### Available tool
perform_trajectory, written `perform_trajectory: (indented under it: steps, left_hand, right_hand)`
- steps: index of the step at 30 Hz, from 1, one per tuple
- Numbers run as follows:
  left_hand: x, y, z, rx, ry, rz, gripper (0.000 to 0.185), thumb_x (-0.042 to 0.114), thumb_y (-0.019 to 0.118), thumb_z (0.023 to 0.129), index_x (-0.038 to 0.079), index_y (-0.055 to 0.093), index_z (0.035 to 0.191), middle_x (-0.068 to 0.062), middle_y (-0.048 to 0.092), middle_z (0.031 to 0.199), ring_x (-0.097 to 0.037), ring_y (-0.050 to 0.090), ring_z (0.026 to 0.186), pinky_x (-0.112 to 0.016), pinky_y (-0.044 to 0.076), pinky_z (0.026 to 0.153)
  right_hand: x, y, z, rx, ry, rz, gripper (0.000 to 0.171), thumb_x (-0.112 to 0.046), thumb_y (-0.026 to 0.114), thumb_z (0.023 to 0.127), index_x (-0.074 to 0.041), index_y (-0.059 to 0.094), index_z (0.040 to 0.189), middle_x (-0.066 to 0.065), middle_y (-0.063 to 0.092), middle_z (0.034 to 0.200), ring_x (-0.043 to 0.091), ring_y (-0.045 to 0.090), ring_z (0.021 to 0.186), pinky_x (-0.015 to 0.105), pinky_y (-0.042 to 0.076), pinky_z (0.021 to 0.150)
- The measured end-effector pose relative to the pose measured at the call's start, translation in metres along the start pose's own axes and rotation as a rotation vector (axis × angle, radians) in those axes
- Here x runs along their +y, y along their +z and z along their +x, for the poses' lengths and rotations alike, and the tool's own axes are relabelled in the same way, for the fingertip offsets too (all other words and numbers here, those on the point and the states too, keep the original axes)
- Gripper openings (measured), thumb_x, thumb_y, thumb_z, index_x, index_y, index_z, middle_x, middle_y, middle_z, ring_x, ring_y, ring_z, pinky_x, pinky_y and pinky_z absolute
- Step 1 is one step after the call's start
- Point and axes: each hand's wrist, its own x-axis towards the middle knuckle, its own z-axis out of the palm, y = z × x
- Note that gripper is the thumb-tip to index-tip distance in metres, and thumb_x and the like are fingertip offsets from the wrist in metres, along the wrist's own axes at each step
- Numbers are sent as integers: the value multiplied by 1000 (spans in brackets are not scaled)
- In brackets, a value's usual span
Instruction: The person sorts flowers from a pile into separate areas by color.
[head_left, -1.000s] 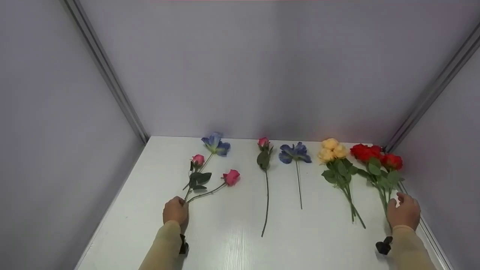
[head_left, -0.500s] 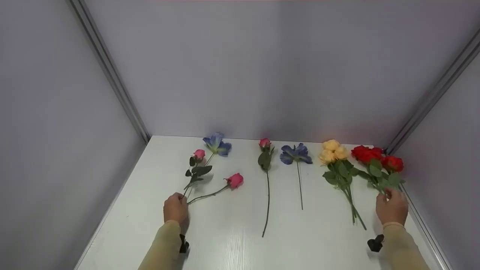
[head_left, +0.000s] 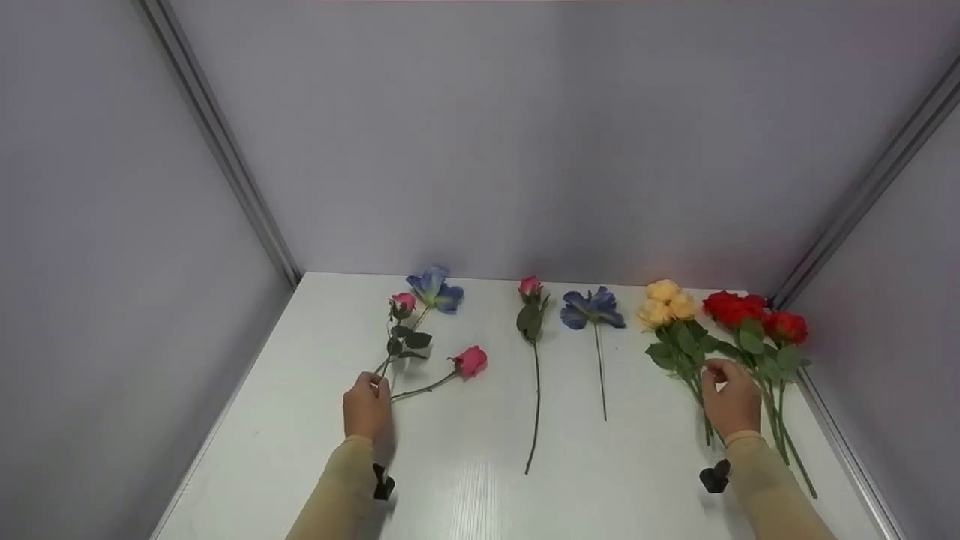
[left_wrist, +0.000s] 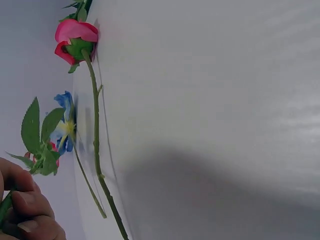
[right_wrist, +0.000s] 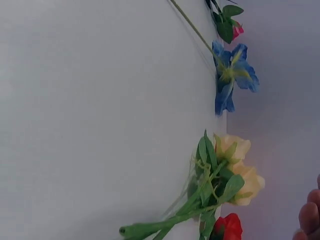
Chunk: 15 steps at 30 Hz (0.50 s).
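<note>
My left hand (head_left: 366, 406) pinches the stem of a pink rose (head_left: 403, 303) with dark leaves, raised a little off the white table. In the left wrist view its leaves (left_wrist: 31, 125) stand above the curled fingers. Just right of that hand lies a second pink rose (head_left: 470, 361) on a bent stem. A blue flower (head_left: 435, 289) lies behind the held rose. Over the stems of a bunch of yellow roses (head_left: 665, 301) hovers my right hand (head_left: 732, 397), fingers loosely bent and holding nothing. Only its fingertips (right_wrist: 310, 217) show in the right wrist view.
Red flowers (head_left: 731, 307) with long green stems lie at the far right by the side wall. In the middle of the white table (head_left: 300, 450) lie another pink rose (head_left: 529, 319) and another blue flower (head_left: 591, 306). Grey walls enclose the back and both sides.
My right hand has moved left from the red flowers to the yellow bunch. My left hand has shifted slightly right and away from me, carrying the pink rose and tilting its stem.
</note>
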Motion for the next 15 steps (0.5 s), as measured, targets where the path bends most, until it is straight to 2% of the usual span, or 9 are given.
perform_trajectory:
  steps: [5,12,15]
  left_hand:
    - [15,2,-2,60,65,-61,14,14,55,96,2,62,96,-4,55,67,-17,47,58,-32,38,54]
    - [40,11,-7,66,80,-119,14,16,54,96,5,63,94,-2,52,67,-16,46,58,-31,37,55]
    - [55,17,-11,81,118,-169,13,13,55,95,4,64,92,-1,52,66,-16,45,58,-31,37,54]
  right_hand:
    - [-16,11,-2,-35,-62,27,12,-11,59,94,-8,68,101,3,60,89,14,49,74,25,38,62]
    - [-44,32,-9,-110,-120,72,10,-9,61,93,-9,69,99,1,61,84,15,51,74,26,40,61]
    - [-57,43,-15,-158,-133,102,10,-10,62,92,-12,69,99,-1,62,82,14,51,71,26,41,59]
